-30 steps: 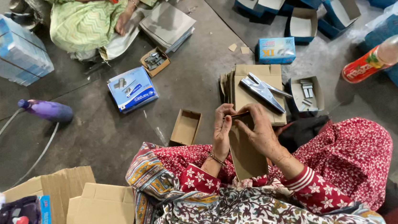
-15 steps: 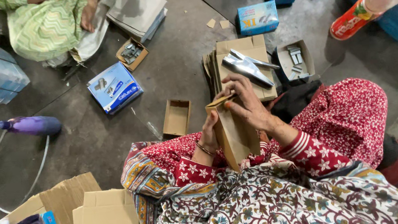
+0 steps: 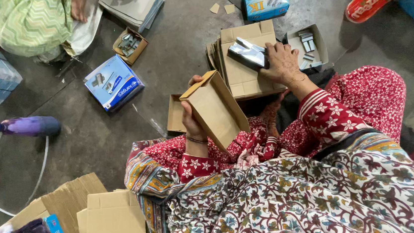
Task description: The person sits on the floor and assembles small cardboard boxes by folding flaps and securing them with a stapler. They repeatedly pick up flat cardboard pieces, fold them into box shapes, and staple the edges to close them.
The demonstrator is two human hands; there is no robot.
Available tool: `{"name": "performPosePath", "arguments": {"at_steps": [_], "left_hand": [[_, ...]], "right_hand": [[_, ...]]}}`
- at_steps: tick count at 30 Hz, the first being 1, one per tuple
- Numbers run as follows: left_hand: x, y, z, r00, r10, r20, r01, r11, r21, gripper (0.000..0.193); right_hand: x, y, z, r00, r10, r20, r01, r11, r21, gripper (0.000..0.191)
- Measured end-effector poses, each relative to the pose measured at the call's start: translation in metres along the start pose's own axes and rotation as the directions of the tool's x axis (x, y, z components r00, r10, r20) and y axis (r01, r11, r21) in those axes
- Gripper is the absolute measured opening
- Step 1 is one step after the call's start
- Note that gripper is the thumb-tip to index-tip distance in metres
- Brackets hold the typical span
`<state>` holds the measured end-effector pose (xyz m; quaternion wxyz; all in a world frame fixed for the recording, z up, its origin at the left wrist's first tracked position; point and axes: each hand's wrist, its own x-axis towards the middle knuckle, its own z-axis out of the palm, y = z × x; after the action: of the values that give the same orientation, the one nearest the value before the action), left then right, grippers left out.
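Since half a second ago, our right hand (image 3: 282,65) has left the folded brown carton (image 3: 215,110) and gone forward to the silver packet (image 3: 247,55).

Head view, item by item:
- Right hand: fingers curled loosely over the near end of the silver packet, touching it on the stack of flat cardboard (image 3: 245,70).
- Left hand (image 3: 191,120): closed around the carton's left edge, thumb on the outer face, holding it clear of our lap.
- Carton: long axis runs from upper left to lower right; open mouth at the top, tilted away from us; lower corner near the red patterned sleeve.
- Silver packet: lies slantwise, long axis upper left to lower right.
- Edges and room: small open tray (image 3: 175,114) just behind the carton; tray of metal parts (image 3: 305,43) just right of the right hand; blue box (image 3: 114,83) well to the left, bare floor between.
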<state>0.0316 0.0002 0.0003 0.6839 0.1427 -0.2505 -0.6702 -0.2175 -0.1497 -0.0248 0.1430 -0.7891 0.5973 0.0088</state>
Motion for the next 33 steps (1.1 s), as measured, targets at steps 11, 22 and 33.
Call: {"name": "performPosePath", "arguments": {"at_steps": [11, 22, 33], "left_hand": [[-0.005, 0.007, 0.007, 1.000, 0.002, -0.010, 0.000, 0.969, 0.248, 0.086], [-0.006, -0.007, 0.001, 0.998, -0.039, 0.059, -0.006, 0.786, 0.618, 0.085], [0.000, -0.005, 0.004, 0.983, -0.117, 0.144, -0.027, 0.678, 0.734, 0.078]], "right_hand": [[-0.101, 0.019, -0.010, 0.792, -0.520, 0.319, -0.513, -0.287, 0.809, 0.067], [-0.210, -0.015, -0.030, 0.655, -0.672, 0.345, -0.685, -0.336, 0.646, 0.073], [-0.206, 0.022, 0.012, 0.829, -0.531, 0.173, -0.200, 0.007, 0.980, 0.065]]}}
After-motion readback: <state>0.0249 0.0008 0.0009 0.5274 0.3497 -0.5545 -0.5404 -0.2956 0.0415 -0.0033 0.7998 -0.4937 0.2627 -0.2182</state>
